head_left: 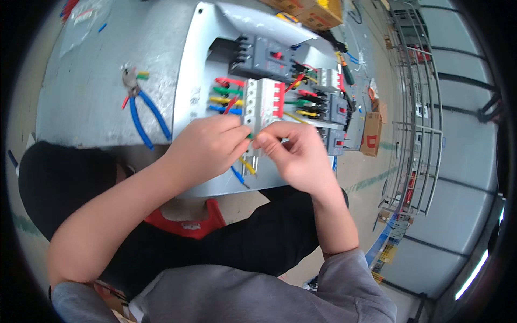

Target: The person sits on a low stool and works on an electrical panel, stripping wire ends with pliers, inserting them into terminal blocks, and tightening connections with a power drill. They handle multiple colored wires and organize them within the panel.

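Over the near part of a light grey metal electrical enclosure, my two hands meet fingertip to fingertip. My left hand pinches a green wire, of which only a short bit shows. Thumb and forefinger of my right hand close on that wire's end; what lies between them is mostly hidden. Just beyond my fingers stands a row of white circuit breakers with red parts, with coloured wires at its left side. Below my hands, a yellow wire and a blue wire stick out loose.
Blue-handled cutting pliers lie on the grey table left of the enclosure. A large dark breaker sits farther back inside it, smaller ones at the right. Cardboard boxes stand behind; a red stool is below.
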{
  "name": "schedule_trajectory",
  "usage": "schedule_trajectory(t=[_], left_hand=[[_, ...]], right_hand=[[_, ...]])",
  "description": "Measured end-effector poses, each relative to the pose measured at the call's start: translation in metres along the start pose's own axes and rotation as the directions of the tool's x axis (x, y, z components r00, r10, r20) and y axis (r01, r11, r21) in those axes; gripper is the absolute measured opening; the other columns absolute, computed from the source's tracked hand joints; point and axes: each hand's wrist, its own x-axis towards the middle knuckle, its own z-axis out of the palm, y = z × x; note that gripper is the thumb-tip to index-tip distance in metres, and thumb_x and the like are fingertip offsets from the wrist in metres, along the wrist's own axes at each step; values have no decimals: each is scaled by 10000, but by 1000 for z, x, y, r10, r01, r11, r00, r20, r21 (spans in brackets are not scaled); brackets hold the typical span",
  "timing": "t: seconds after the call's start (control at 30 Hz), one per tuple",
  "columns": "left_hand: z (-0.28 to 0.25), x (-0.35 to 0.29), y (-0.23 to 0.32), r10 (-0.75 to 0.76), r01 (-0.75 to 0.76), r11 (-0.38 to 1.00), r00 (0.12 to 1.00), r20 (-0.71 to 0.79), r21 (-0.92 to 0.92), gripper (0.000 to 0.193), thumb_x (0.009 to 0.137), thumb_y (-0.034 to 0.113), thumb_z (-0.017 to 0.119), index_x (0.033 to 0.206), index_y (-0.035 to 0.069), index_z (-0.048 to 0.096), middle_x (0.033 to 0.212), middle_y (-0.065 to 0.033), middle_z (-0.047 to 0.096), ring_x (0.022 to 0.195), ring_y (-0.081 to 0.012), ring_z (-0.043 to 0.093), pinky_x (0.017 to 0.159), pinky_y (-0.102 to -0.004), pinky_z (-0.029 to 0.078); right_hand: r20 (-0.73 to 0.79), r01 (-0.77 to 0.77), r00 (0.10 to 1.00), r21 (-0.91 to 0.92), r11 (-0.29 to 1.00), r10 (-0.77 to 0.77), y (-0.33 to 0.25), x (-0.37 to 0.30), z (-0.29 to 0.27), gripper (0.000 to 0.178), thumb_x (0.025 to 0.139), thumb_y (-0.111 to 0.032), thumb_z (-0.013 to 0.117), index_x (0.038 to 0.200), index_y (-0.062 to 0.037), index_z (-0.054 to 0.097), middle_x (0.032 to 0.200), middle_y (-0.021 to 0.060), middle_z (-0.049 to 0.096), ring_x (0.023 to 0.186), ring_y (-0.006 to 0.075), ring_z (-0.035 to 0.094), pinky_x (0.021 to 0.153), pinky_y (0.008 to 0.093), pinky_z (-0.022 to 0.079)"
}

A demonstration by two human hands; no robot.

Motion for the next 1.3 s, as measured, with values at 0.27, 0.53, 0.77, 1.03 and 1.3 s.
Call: schedule_trajectory(t=[0.27,0.53,0.77,1.03,1.3], left_hand=[[-10,21,2,-99,98,995,992,73,16,148,924,78,791,911,37,649,875,-112,627,783,-315,667,673,-413,535],[-12,29,10,-44,31,992,993,107,123,169,883,104,832,953,48,688,877,-109,666,822,-298,694,703,-406,562],[-32,48,33,202,-214,923,977,70,321,302,794,76,843,1059,54,699,1086,-130,677,1048,-359,626,926,-463,512],[-10,104,77,15,-152,934,920,390,323,446,908,185,795,1310,21,696,1357,-158,686,1342,-345,625,1147,-465,467],[46,100,47,-218,-121,841,817,534,528,595,981,287,640,1520,38,637,1635,-121,576,1616,-360,386,1288,-567,306]], right_hand=[[-384,-25,922,52,998,43,26,13,-96,207,1079,-130,651,1149,18,779,871,59,723,833,122,670,768,310,546],[-63,-49,997,-189,981,37,72,41,-107,337,964,-99,769,1279,18,746,1014,99,781,954,192,738,890,352,589],[91,-11,995,-322,947,42,75,67,-95,394,895,-235,852,1227,-31,796,1009,125,806,948,285,775,882,397,603],[29,100,995,-311,945,-96,79,68,-96,179,812,-134,856,944,-31,794,895,153,786,895,335,772,815,427,605],[15,150,988,-297,943,-153,78,61,-104,207,792,-138,851,963,-23,823,876,168,796,824,315,772,788,401,606]])
